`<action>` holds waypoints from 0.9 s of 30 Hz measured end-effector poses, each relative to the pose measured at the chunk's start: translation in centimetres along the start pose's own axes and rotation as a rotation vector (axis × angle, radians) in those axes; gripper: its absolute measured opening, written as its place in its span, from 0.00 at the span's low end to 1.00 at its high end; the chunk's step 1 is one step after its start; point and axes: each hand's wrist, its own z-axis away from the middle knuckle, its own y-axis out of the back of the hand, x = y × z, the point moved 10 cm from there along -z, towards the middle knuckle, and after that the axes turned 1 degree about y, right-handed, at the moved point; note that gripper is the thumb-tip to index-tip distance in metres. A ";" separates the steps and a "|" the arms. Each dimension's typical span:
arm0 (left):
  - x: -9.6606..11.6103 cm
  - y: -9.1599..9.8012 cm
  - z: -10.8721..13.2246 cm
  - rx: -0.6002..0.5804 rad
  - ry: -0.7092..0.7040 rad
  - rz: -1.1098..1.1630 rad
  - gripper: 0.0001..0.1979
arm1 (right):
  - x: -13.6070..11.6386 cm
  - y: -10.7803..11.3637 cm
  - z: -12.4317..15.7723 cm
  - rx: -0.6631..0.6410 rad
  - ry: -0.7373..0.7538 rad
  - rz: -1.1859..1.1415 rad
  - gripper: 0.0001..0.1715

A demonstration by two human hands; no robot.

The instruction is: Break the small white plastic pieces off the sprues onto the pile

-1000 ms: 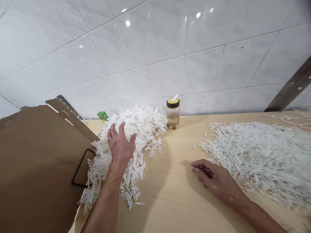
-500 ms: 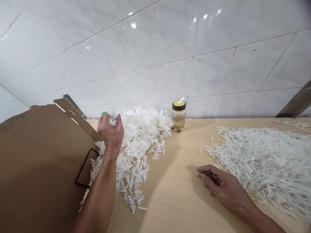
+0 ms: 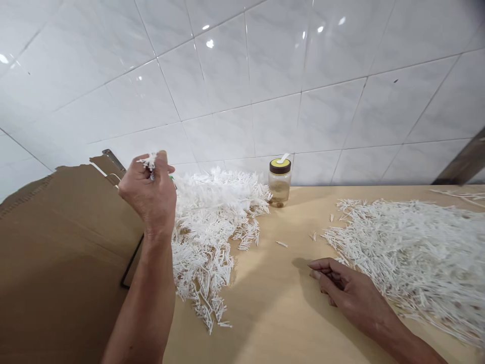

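Hovering or resting low over the table (image 3: 261, 313), which I can't tell, my right hand (image 3: 346, 290) sits loosely curled beside the right pile (image 3: 420, 247) of white strands, apparently parked clear of the left's work; whether its fingers pinch anything, I can't tell either. At my left, brown cardboard (image 3: 68, 242) stands upright beside the left pile (image 3: 212, 227), perhaps hemming in that edge. Above its border I have my left hand (image 3: 149, 189) raised and clenched around a small clump of white strands (image 3: 149, 162), lifted, I judge, so it clears the heap. Beyond, the jar (image 3: 279, 187) stands upright near the tiled wall (image 3: 273, 65), presumably out of elbow range.
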 end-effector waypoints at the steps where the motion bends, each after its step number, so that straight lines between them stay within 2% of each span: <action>1: 0.5 0.1 -0.2 -0.027 0.002 0.036 0.17 | -0.1 0.0 0.0 0.002 0.000 0.007 0.22; 2: 1.0 1.6 -0.3 0.074 0.016 0.068 0.18 | -0.1 0.0 0.0 0.000 0.003 0.013 0.22; 4: 2.6 2.9 0.4 0.091 0.002 0.145 0.15 | -0.3 0.1 0.0 0.008 0.016 0.023 0.22; 6: 3.7 3.4 2.4 0.010 0.037 0.222 0.13 | -0.5 0.4 0.0 0.036 0.029 0.032 0.21; 8: 5.2 4.3 6.0 -0.027 -0.004 0.312 0.08 | -0.6 0.5 0.0 0.032 0.025 0.032 0.22; 9: 6.4 3.3 8.4 -0.192 -0.062 0.377 0.06 | -0.6 0.4 0.0 0.015 0.016 0.022 0.22; 11: 8.7 -0.6 15.7 -0.749 -0.157 0.479 0.09 | -0.6 0.0 0.0 -0.032 -0.001 -0.012 0.24; 12: 9.3 -1.6 19.4 -0.943 -0.174 0.505 0.11 | -0.7 -0.1 0.0 -0.040 -0.003 -0.035 0.25; 14: 9.1 -2.9 25.2 -1.194 -0.145 0.426 0.12 | -0.9 -0.2 0.0 -0.051 0.004 -0.075 0.26; 16: 8.4 -3.6 28.8 -1.339 -0.112 0.326 0.10 | -1.0 -0.4 -0.1 -0.066 0.024 -0.100 0.27; 18: 8.0 -3.9 30.3 -1.406 -0.082 0.289 0.13 | -0.9 -0.8 -0.1 -0.096 0.028 -0.107 0.28; 23: 8.2 -3.8 31.7 -1.492 -0.080 0.260 0.19 | -0.7 -1.1 -0.1 -0.128 0.024 -0.081 0.29; 27: 9.3 -3.6 32.5 -1.550 -0.077 0.305 0.24 | -3.5 -2.3 -0.7 -0.197 0.082 -0.100 0.26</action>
